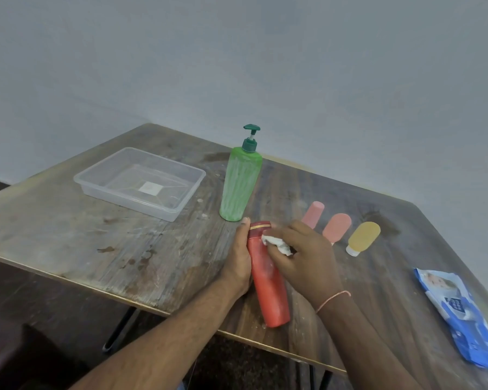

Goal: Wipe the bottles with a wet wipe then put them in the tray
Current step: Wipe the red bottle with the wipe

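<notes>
Step in hand: wiping of the first bottle, judged from the tray holding no bottles and four others standing by unwiped.
Red bottle point(268, 280): lies on the counter point(68, 235) near its front edge, between the two hands.
Axis and heading: long axis runs from the near edge away from the person, leaning slightly left at the far end; the gold-banded cap end points away toward the green pump bottle point(238, 187), the base points back toward the person.
Left hand point(238, 260): fingers laid along the bottle's left flank and curled about it, steadying it; thumb tip up beside the cap.
Right hand point(302, 257): fingers curled, pinching a crumpled white wet wipe point(276, 244) and pressing it on the bottle's upper body just below the cap.
Tray point(96, 187): clear plastic, far left of the counter, well apart from the red bottle; a white label shows through its floor.
Awaiting wiping: green pump bottle upright just beyond the red one; two pink bottles point(337, 226) and a yellow bottle point(364, 237) lying to the right.
Wipe pack point(459, 313): blue, at the counter's right edge.
Next move, in judgement: carry the wipe down the lower body and roll the bottle to reach its underside, then lift it left into the tray.
</notes>
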Demonstrator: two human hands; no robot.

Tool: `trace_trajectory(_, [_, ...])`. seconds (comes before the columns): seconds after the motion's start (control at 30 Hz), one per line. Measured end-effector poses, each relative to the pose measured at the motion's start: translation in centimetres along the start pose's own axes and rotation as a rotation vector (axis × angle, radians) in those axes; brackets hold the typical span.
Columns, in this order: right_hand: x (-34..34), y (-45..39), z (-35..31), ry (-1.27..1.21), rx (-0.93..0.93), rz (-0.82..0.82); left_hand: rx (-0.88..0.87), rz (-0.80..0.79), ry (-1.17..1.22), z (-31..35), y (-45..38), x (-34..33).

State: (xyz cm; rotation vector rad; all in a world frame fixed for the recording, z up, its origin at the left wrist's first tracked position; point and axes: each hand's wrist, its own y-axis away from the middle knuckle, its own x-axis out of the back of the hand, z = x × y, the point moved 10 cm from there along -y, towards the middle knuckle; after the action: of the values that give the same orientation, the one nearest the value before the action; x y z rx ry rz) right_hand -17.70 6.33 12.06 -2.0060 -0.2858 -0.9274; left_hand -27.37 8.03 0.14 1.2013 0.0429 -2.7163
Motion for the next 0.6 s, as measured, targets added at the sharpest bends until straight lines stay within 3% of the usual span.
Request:
trace_trajectory(0.1, [-1.0, 0.3, -1.3, -0.025, 0.102, -0.140, 0.001, 0.024, 0.008, 0.1, 0.0, 0.3])
trace_trajectory(0.23, [0.1, -0.5, -0.8, 0.096, 0.052, -0.045, -0.014, 0.042, -0.014, 0.2, 0.2, 0.0])
trace_trajectory(0.4, [-1.5, 0.2, -3.0, 0.053, 0.151, -0.187, -0.015, 0.042, 0.009, 0.2, 0.4, 0.1])
trace_trajectory(0.53, [-0.4, -0.5, -2.2, 0.118, 0.075, -0.090, -0.063, 0.037, -0.077, 0.7, 0.4, -0.1])
trace_trajectory(0.6, [-1.0, -0.3, -2.9, 0.110, 0.087, -0.116, -0.084, 0.032, -0.069, 0.7, 0.3, 0.0])
